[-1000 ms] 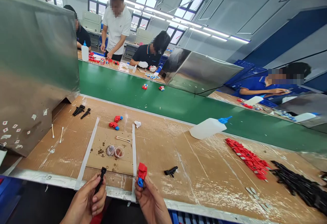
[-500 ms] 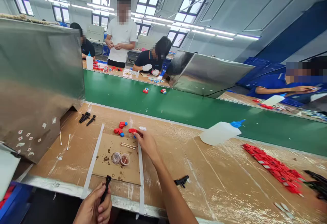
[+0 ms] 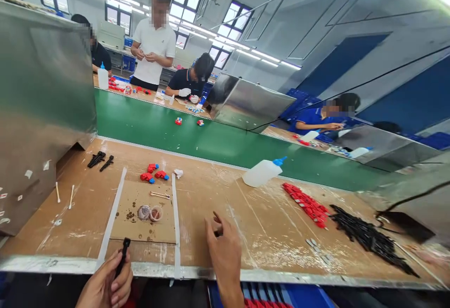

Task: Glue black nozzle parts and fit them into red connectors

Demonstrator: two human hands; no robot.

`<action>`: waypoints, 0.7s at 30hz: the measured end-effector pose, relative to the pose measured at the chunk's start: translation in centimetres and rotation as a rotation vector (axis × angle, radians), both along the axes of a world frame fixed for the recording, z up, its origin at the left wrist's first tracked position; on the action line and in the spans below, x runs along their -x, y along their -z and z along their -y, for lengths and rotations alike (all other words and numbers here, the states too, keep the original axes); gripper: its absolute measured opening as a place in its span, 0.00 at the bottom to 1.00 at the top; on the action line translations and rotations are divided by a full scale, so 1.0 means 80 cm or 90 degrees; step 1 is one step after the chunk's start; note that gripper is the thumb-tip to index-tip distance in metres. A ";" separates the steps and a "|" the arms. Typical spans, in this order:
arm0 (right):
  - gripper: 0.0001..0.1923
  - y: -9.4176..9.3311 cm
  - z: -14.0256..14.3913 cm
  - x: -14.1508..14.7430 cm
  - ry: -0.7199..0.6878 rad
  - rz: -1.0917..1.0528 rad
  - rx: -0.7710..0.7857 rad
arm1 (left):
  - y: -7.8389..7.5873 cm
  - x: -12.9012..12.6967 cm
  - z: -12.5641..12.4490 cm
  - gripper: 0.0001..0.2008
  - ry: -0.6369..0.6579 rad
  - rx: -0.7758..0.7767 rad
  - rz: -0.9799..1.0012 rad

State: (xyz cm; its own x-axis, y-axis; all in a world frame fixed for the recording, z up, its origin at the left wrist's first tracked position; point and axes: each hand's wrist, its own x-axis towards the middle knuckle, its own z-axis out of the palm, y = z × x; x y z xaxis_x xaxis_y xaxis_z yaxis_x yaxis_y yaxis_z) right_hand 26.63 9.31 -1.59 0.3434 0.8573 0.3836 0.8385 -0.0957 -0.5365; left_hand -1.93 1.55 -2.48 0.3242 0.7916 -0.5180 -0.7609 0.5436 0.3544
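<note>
Left hand (image 3: 107,280) grips a black plastic part (image 3: 123,254) at the workbench's (image 3: 200,186) near edge; right hand (image 3: 225,249), apart, is curled, contents undeterminable. Squeeze bottle (image 3: 260,173) lies toward the far edge; metal partition (image 3: 45,97) obstructs the left end.

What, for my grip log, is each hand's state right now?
Left hand: closed, holding a black part.
Right hand: partly curled; whether it holds anything cannot be told.

Factory workshop: green conveyor (image 3: 225,141), workbench (image 3: 200,191), strip lights (image 3: 258,58).
</note>
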 end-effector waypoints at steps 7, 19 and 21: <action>0.32 0.041 0.041 -0.079 -0.092 -0.012 0.051 | -0.012 -0.013 0.001 0.20 0.015 -0.015 -0.003; 0.42 0.045 0.018 -0.089 -0.097 -0.014 0.096 | -0.012 -0.017 0.006 0.17 -0.005 -0.051 0.008; 0.46 0.043 0.017 -0.085 -0.077 -0.026 0.110 | -0.013 -0.017 0.006 0.17 -0.002 -0.048 0.008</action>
